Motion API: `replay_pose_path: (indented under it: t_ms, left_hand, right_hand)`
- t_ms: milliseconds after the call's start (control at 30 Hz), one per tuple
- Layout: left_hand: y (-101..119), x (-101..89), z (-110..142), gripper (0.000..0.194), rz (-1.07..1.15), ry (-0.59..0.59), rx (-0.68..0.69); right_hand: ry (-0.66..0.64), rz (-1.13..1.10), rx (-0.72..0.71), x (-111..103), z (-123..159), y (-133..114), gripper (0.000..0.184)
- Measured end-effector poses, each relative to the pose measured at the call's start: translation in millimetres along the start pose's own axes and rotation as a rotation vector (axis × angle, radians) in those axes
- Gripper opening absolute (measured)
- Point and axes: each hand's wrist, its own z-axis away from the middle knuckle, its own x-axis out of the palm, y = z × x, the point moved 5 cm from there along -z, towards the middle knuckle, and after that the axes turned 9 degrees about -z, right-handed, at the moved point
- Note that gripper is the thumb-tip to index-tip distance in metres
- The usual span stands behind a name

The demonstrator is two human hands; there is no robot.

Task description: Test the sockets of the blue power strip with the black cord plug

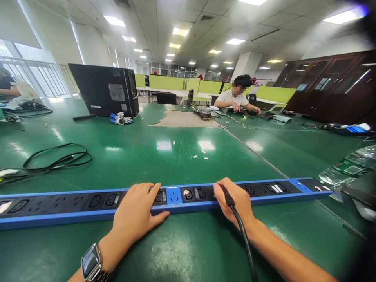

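A long blue power strip point(188, 205) with black and blue sockets lies across the green table in front of me. My left hand point(138, 213) rests over its middle, fingers along the far edge and thumb at the near side, gripping it. To the right, my right hand point(235, 199) is closed around the plug end of a black power cord point(245, 235), pressed against the strip's sockets. The plug's tip is hidden by my fingers, so I cannot tell how far it sits in a socket. The cord runs down toward the table's near edge.
A black computer case point(105, 92) stands at the back left, with gloves point(121, 118) beside it. A coiled black cable point(58, 164) lies at left. A plastic bottle point(352, 164) lies at right. Across the green table point(141, 156), a co-worker point(237, 98) handles parts.
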Motion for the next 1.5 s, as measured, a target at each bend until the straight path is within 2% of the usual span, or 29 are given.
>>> replay_pose_path:
  t_ms: [133,267,333,467,600,800,967,1167,1267,1333,1400,1433,1467,1500]
  left_hand:
    - [0,-0.8,-1,0.064,0.008,-0.003,-0.011]
    - [0,-1.6,0,0.063,0.027,0.003,-0.012]
    - [0,-1.6,0,0.064,0.023,0.004,-0.008]
    - [0,-2.0,0,0.065,0.015,-0.005,-0.008]
    - [1,-3.7,1,0.065,0.017,-0.015,-0.02]
    - [0,-2.0,2,0.064,0.026,-0.006,-0.034]
    - [-1,0.0,1,0.067,0.026,-0.033,-0.039]
    - [-5,5.2,2,0.066,0.026,-0.025,-0.054]
    - [-7,5.7,1,0.064,0.026,-0.009,-0.033]
    - [0,3.0,-5,0.065,0.005,-0.063,-0.063]
    - [18,-1.5,-18,0.071,-0.033,-0.157,-0.117]
    - [32,-3.6,-26,0.082,-0.041,-0.199,-0.134]
    - [50,-6.2,-36,0.088,0.009,-0.199,-0.06]
    - [70,-7.9,-45,0.086,0.065,-0.185,0.037]
  right_hand:
    - [-0.094,0.051,0.06,0,-9,-1,0.031]
    - [-0.279,-0.11,0.048,-2,-18,1,0.031]
    - [-0.326,-0.177,0.034,-3,-21,4,0.035]
    - [-0.283,-0.134,0.037,-1,-27,10,0.037]
    - [-0.267,-0.026,-0.065,6,-24,-1,0.033]
    - [-0.211,0.083,-0.165,4,-14,-9,0.029]
    - [-0.181,0.136,-0.097,7,-13,-3,0.028]
    - [-0.11,0.148,-0.396,6,-4,-6,0.025]
    - [-0.096,0.206,-0.403,9,-1,-7,0.027]
    - [-0.121,0.261,-0.374,11,-1,-8,0.028]
    - [-0.159,0.282,-0.359,14,-1,-10,0.029]
    - [-0.17,0.274,-0.354,15,0,-10,0.029]
    - [-0.172,0.255,-0.349,16,0,-10,0.03]
    - [-0.162,0.231,-0.34,16,1,-9,0.031]
